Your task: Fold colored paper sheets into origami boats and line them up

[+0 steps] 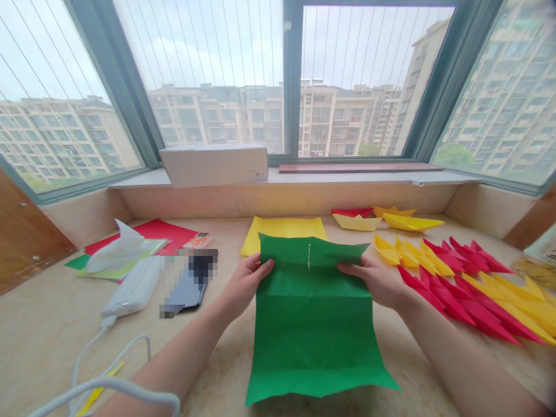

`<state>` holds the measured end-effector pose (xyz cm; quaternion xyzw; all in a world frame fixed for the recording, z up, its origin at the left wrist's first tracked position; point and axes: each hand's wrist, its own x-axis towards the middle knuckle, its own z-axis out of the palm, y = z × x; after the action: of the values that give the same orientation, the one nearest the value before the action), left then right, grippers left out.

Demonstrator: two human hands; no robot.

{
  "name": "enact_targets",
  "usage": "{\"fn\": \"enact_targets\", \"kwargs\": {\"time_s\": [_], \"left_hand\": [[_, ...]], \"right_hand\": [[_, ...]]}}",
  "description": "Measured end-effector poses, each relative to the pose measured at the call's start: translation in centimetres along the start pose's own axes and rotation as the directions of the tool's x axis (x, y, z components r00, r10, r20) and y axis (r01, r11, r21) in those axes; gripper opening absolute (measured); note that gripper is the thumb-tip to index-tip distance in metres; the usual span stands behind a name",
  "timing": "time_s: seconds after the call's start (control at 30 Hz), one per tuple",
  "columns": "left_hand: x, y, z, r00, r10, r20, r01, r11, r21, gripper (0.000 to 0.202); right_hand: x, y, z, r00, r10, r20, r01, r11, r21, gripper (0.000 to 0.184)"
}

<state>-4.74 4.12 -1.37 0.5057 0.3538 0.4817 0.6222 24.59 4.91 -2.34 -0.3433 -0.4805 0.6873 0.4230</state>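
A sheet of green paper point(315, 324) with crease lines hangs between my two hands, over the near middle of the counter. My left hand point(248, 281) pinches its left edge near the top, thumb in front. On the opposite edge my right hand point(376, 275) grips it the same way, with the fingers behind the sheet and hidden. A short whitish line runs down the paper near its top middle. Behind it, partly covered, lies yellow paper point(284, 227). Folded yellow boats point(412, 223) and red boats point(473, 307) stand to the right of my right hand.
A phone point(191, 286), a white power bank point(132, 286) with a white cable point(108, 382), and red paper point(167, 231) under a plastic wrapper point(119, 246) lie at left. A white box point(215, 165) rests on the window sill point(278, 179).
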Motion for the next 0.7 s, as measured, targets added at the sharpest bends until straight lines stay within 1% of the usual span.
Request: {"fn": "enact_targets", "kwargs": {"time_s": [0.1,0.2,0.33,0.47,0.57,0.7], "left_hand": [[-0.3,0.3,0.5,1.0,0.0,-0.002,0.0,0.996,-0.088,0.043],[-0.6,0.6,0.8,1.0,-0.005,-0.019,0.002,0.988,-0.153,0.042],[-0.9,0.7,0.5,1.0,0.0,0.002,0.001,0.983,-0.183,0.034],[-0.9,0.8,0.3,1.0,0.0,-0.014,-0.003,0.985,-0.175,0.027],[-0.9,0.9,0.5,1.0,-0.004,-0.016,0.001,0.987,-0.162,0.025],[-0.9,0.9,0.6,0.999,0.011,-0.038,-0.016,0.992,-0.122,0.019]], "right_hand": [[-0.4,-0.3,0.1,0.997,0.068,-0.02,-0.067,0.996,0.055,0.028],[-0.8,-0.7,0.3,0.995,0.089,-0.054,-0.086,0.995,0.057,0.026],[-1.0,-1.0,0.6,0.99,0.108,-0.094,-0.106,0.994,0.032,0.026],[-1.1,-0.7,0.6,0.989,0.079,-0.125,-0.076,0.997,0.027,0.035],[-1.0,-0.4,0.1,0.995,0.034,-0.096,-0.028,0.997,0.066,0.037],[-1.0,0.0,-0.5,0.998,0.063,0.015,-0.065,0.993,0.097,0.022]]}}
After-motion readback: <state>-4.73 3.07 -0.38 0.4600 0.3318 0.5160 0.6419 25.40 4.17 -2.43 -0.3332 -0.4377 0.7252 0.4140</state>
